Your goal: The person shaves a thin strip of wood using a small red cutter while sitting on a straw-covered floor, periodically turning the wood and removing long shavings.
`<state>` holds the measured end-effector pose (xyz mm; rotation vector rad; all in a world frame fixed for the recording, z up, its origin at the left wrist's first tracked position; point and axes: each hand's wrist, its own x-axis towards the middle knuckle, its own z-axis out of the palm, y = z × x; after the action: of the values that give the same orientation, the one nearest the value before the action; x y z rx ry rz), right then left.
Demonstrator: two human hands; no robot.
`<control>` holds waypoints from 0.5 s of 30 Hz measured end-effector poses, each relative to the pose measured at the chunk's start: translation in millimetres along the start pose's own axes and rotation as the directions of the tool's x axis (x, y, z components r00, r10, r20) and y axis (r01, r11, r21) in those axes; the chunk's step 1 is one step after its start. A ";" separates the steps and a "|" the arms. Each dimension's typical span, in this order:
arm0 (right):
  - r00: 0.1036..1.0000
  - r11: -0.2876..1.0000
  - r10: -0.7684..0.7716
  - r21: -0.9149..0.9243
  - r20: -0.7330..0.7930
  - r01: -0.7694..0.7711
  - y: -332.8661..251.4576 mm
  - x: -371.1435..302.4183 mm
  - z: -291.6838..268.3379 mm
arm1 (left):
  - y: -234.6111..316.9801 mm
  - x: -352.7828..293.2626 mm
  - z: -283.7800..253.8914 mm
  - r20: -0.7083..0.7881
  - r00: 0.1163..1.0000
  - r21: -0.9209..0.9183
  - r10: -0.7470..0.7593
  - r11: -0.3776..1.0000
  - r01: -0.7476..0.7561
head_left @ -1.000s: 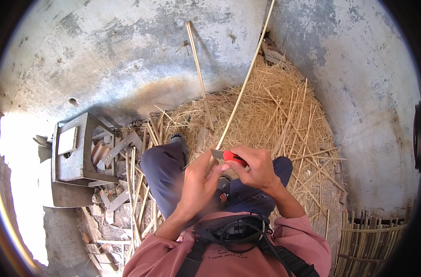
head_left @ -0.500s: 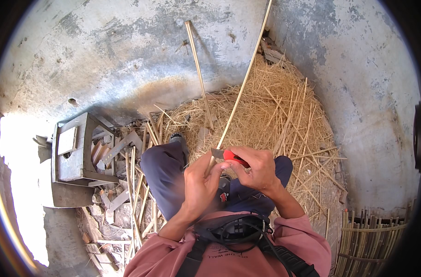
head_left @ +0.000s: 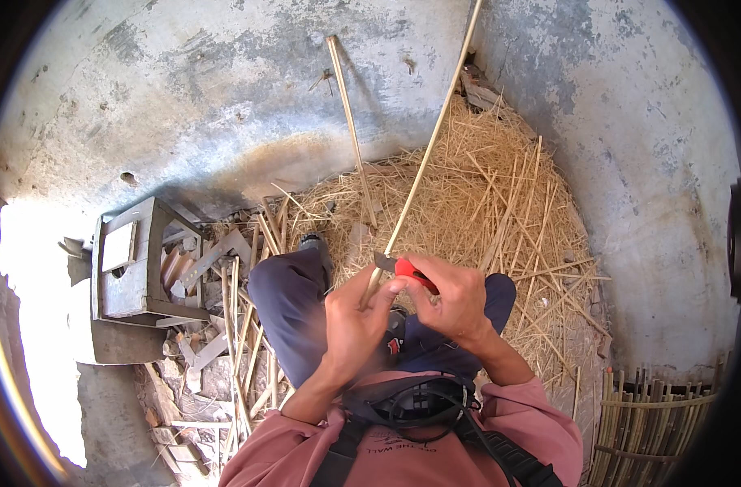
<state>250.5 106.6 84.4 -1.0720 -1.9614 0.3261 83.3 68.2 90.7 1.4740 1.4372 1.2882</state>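
A long, thin bamboo strip (head_left: pixel 423 166) slants up from between my hands toward the far wall. My left hand (head_left: pixel 356 312) is closed around its near end. In my right hand (head_left: pixel 451 299) is a red-handled utility knife (head_left: pixel 416 275), gripped in the fist. Its grey blade (head_left: pixel 384 261) lies across the strip, just beyond my left fingers. Both thumbs are close together beneath the knife. The exact contact of the blade with the strip is too small to make out.
Straw-like shavings and loose strips (head_left: pixel 468 203) cover the floor ahead and to the right. Another stick (head_left: pixel 350 122) leans on the wall. A wooden box frame (head_left: pixel 131 260) stands at the left, beside bamboo pieces (head_left: pixel 240 357). A slatted bamboo panel (head_left: pixel 650 434) is at the lower right.
The knife blade has tilted and shifted very slightly away from me along the strip. Both hands keep their grip in nearly the same place.
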 end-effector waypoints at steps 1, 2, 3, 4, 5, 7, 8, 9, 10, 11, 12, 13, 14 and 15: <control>1.000 1.000 -0.001 0.016 0.009 0.001 2.5 1.5 -1.1 | 0.7 -0.3 -1.1 0.022 0.999 0.001 -0.031 1.000 0.031; 1.000 0.999 -0.003 0.033 0.018 0.002 4.8 2.5 -2.1 | -0.2 -0.3 -3.3 0.056 0.998 0.004 -0.035 0.999 0.035; 1.000 0.999 -0.006 0.048 0.029 0.005 6.5 3.1 -2.1 | -2.0 -0.4 -6.9 0.088 0.995 0.007 -0.039 0.999 0.039; 0.999 0.998 -0.011 0.064 0.041 0.008 8.0 3.6 -2.1 | -3.5 -0.8 -8.8 0.120 0.992 0.011 -0.043 0.999 0.042; 0.998 0.997 -0.015 0.079 0.053 0.011 9.1 3.7 -2.2 | -5.0 -1.9 -8.2 0.085 0.996 -0.022 -0.003 1.000 0.005; 0.994 0.993 -0.008 0.116 0.108 -0.004 10.9 1.9 -5.5 | -8.7 -4.1 -4.5 0.017 0.997 -0.087 0.072 0.994 -0.071; 0.991 0.991 -0.006 0.134 0.135 -0.012 11.3 1.2 -6.4 | -11.9 -3.7 -5.3 0.026 0.998 -0.087 0.064 0.994 -0.062; 0.991 0.987 -0.005 0.158 0.133 -0.016 11.9 0.7 -5.9 | -15.8 -3.0 -8.1 0.034 0.998 -0.086 0.057 0.995 -0.053; 0.991 0.983 -0.004 0.181 0.131 -0.020 12.6 0.0 -5.2 | -16.6 -2.1 -10.4 0.043 0.998 -0.085 0.049 0.995 -0.045; 0.992 0.979 -0.003 0.204 0.129 -0.024 13.1 -0.6 -4.8 | -16.7 -3.0 -11.6 0.065 0.998 -0.108 0.007 0.994 0.000; 0.990 0.975 0.011 0.220 0.143 -0.043 12.8 -0.6 -5.9 | -14.7 -4.0 -12.9 0.088 0.996 -0.129 -0.033 0.991 0.044; 0.987 0.970 0.025 0.235 0.157 -0.062 12.2 -0.1 -8.1 | -13.5 -4.6 -13.3 0.112 0.991 -0.149 -0.073 0.985 0.090; 0.985 0.964 0.034 0.253 0.172 -0.077 11.3 1.3 -9.1 | -14.1 -5.5 -12.9 0.103 0.994 -0.157 -0.034 0.986 0.050; 0.983 0.961 0.028 0.267 0.180 -0.076 11.8 2.2 -8.9 | -15.6 -6.4 -11.4 0.094 0.996 -0.164 0.005 0.986 0.010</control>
<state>263.5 113.9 84.3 -0.9419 -1.9723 0.7199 68.8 62.4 77.7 1.4037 1.2408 1.2857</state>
